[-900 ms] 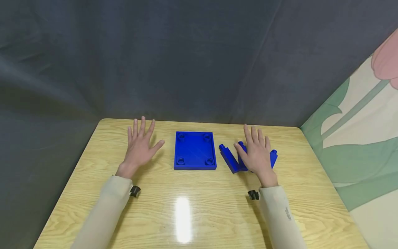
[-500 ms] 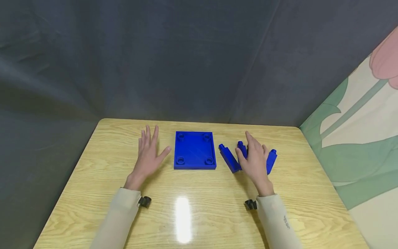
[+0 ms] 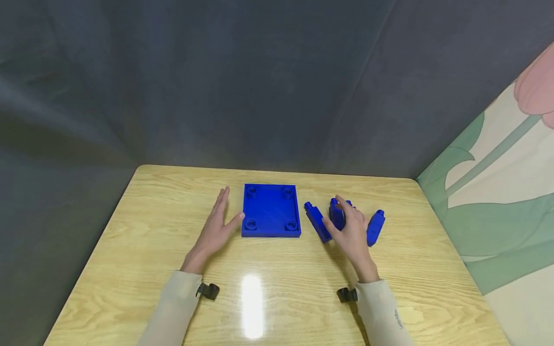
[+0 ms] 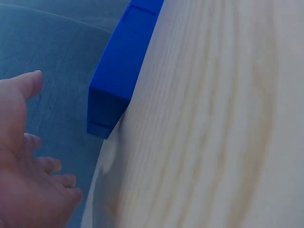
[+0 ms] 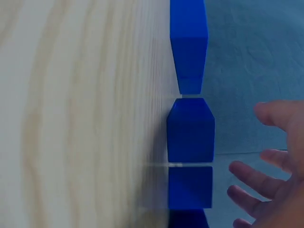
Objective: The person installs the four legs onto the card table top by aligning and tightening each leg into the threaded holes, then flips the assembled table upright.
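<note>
Head view: I note one piece of print, a small dark marking [image 3: 398, 319] on the right sleeve [image 3: 375, 303], too small for me to read. The square blue tray [image 3: 271, 207] lies flat on the wood-grain table [image 3: 285, 298], with a raised rim and a round socket at each corner. Right of the tray lie four blue posts [image 3: 318, 222], their visible far ends narrowing to short necks; one is largely hidden. The left hand [image 3: 212, 233] is just beside the tray's left edge, thumb spread from extended fingers, grasping nothing. The right hand [image 3: 354, 236] is right of the tray, over the middle posts, fingers loosely bent, thumb well apart, nothing gripped.

Left wrist view: I see the tray's smooth outer walls; a gap separates them from the left hand.

Right wrist view: I see the posts end-on in a row, flat-faced, one with bevelled corners. The right hand's fingers are spread, apart from them.
</note>
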Motion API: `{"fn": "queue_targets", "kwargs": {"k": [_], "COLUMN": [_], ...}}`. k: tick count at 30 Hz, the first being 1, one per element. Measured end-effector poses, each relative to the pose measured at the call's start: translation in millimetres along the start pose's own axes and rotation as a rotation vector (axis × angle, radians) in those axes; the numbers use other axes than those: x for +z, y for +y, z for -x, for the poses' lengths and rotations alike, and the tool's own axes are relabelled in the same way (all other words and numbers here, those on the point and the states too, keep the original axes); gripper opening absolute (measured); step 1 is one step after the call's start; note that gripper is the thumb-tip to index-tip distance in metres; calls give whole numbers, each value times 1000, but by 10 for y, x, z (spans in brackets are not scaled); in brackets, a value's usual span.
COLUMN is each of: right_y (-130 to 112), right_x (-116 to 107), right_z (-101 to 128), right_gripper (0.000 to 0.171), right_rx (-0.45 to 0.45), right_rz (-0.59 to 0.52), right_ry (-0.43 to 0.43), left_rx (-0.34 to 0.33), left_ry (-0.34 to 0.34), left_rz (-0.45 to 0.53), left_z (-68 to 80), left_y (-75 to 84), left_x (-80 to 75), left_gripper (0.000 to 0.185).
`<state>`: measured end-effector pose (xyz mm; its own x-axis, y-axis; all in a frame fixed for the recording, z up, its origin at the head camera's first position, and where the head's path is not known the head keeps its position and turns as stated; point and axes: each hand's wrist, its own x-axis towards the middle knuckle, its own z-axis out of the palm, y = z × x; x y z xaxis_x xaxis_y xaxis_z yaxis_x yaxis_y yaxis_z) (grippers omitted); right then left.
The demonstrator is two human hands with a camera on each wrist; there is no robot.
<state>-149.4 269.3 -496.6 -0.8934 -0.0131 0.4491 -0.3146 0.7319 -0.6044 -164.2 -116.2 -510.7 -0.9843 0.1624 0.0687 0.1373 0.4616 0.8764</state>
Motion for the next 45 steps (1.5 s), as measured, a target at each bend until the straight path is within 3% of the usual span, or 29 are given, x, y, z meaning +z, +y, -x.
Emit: {"fn": "queue_targets", "kwargs": {"k": [6, 16, 23, 29, 45], "right_y": [-29, -8, 40, 48, 76], "right_x": [37, 87, 59, 39, -31], "right_z": [24, 43, 73, 83, 100], "right_gripper": [65, 59, 52, 44, 63], "right_rx": [5, -3, 5, 6, -113], "right_rz": [-40, 19, 70, 117, 279], "right_ry": [-30, -96, -115, -137, -162], "left_rx": [-8, 5, -20, 7, 35], "left_ry": [-10, -6, -46, -67, -55], "left_rz": [72, 121, 45, -30, -56], "left_z": [29, 81, 73, 68, 47], "left_y": [-40, -79, -96, -122, -153], "left_x": [122, 281, 305, 318, 333], "left_gripper": [89, 91, 93, 96, 96]}}
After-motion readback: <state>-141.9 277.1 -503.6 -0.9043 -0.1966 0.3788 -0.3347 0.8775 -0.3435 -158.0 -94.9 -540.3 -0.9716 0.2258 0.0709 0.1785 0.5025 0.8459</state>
